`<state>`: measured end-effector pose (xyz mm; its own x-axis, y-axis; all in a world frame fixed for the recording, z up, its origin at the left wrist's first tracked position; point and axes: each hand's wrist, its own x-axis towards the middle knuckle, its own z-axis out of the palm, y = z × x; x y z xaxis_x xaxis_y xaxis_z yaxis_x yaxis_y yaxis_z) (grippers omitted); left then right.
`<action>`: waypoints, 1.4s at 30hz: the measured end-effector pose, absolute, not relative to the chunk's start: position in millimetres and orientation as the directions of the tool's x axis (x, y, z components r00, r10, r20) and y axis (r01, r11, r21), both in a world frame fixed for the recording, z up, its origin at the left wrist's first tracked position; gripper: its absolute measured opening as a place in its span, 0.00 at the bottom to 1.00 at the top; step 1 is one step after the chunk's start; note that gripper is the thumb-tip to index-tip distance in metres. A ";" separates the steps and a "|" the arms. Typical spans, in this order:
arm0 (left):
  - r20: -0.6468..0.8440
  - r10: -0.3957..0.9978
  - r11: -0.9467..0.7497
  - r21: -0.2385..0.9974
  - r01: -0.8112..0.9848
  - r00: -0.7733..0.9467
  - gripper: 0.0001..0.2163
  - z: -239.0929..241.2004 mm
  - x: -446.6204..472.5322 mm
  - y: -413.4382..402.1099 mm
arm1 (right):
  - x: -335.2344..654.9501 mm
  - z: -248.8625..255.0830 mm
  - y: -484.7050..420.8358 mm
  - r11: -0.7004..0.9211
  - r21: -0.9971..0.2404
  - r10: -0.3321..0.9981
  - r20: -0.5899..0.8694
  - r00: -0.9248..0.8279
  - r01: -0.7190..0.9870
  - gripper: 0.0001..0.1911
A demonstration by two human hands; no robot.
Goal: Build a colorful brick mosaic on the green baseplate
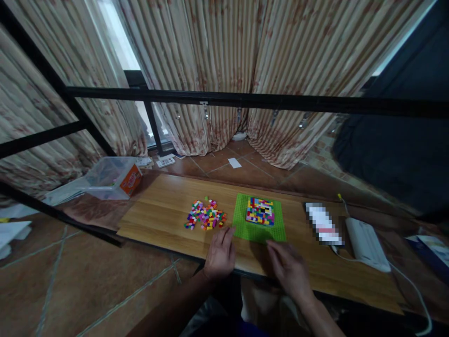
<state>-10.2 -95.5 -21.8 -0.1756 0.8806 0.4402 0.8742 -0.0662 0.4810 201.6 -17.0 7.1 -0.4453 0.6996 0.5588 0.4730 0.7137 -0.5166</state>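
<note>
A green baseplate lies on the wooden board, carrying a square patch of mixed-colour small bricks. To its left lies a loose heap of several coloured bricks. My left hand rests flat on the board by the baseplate's near left corner, fingers stretched out and holding nothing. My right hand lies on the board just below the baseplate's near right corner, fingers loosely extended and nothing seen in them.
A wooden board sits low over a tiled floor. A clear plastic box with an orange label stands at the left. A white device with a cable and a blurred white item lie at the right. Black frame bars and curtains stand behind.
</note>
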 end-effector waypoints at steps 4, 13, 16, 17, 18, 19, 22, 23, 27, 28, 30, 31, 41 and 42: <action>0.428 0.878 -0.022 0.483 0.875 -0.215 0.19 -28.3 -39.3 -125.1 | 149.2 7.8 -36.9 0.648 -0.603 0.747 0.382 -0.545 0.466 0.13; 0.396 0.884 -0.040 0.594 0.803 -0.249 0.17 -24.6 -86.1 -151.4 | 52.7 -0.2 -30.8 0.499 -0.536 0.863 0.237 -0.446 0.681 0.13; 0.389 0.891 -0.078 0.638 0.766 -0.233 0.16 -21.0 -87.4 -151.2 | 39.1 -2.7 -29.5 0.471 -0.496 0.881 0.225 -0.416 0.729 0.12; 0.386 0.893 -0.084 0.647 0.758 -0.232 0.16 -20.0 -87.2 -151.1 | 36.0 -2.8 -29.0 0.466 -0.485 0.884 0.222 -0.412 0.740 0.12; 0.383 0.894 -0.087 0.654 0.751 -0.231 0.15 -19.1 -86.9 -151.0 | 33.5 -2.8 -28.5 0.465 -0.476 0.885 0.219 -0.412 0.747 0.12; 0.381 0.895 -0.087 0.658 0.748 -0.232 0.15 -18.6 -86.6 -151.0 | 31.6 -2.7 -27.9 0.467 -0.469 0.884 0.217 -0.414 0.750 0.11; 0.380 0.894 -0.081 0.659 0.748 -0.238 0.15 -18.4 -86.0 -150.6 | 29.4 -2.9 -26.1 0.484 -0.472 0.874 0.217 -0.435 0.737 0.12; 0.381 0.893 -0.079 0.658 0.749 -0.241 0.15 -18.7 -85.9 -150.3 | 29.7 -3.0 -25.4 0.492 -0.480 0.869 0.218 -0.444 0.727 0.12; 0.380 0.891 -0.062 0.645 0.762 -0.249 0.16 -19.7 -86.3 -147.4 | 34.0 -2.9 -23.3 0.506 -0.545 0.856 0.223 -0.467 0.668 0.11; 0.383 0.890 -0.058 0.636 0.770 -0.249 0.17 -19.7 -86.2 -146.2 | 35.7 -2.5 -22.9 0.506 -0.567 0.854 0.224 -0.469 0.651 0.11; 0.397 0.882 -0.047 0.610 0.791 -0.253 0.16 -19.4 -85.6 -143.5 | 40.7 -1.0 -22.7 0.497 -0.614 0.856 0.228 -0.465 0.613 0.11; 0.406 0.877 -0.040 0.594 0.803 -0.257 0.16 -19.1 -85.0 -142.0 | 44.3 0.0 -22.7 0.488 -0.640 0.859 0.229 -0.459 0.594 0.10; 0.378 0.898 -0.007 0.523 0.852 -0.225 0.12 -15.5 -64.9 -122.9 | 132.3 0.9 -6.2 0.194 -0.926 0.972 0.137 -0.190 0.323 0.18; 0.376 0.903 -0.022 0.523 0.852 -0.208 0.12 -15.5 -61.2 -118.9 | 141.1 -0.3 -3.0 0.163 -0.943 0.982 0.126 -0.143 0.291 0.19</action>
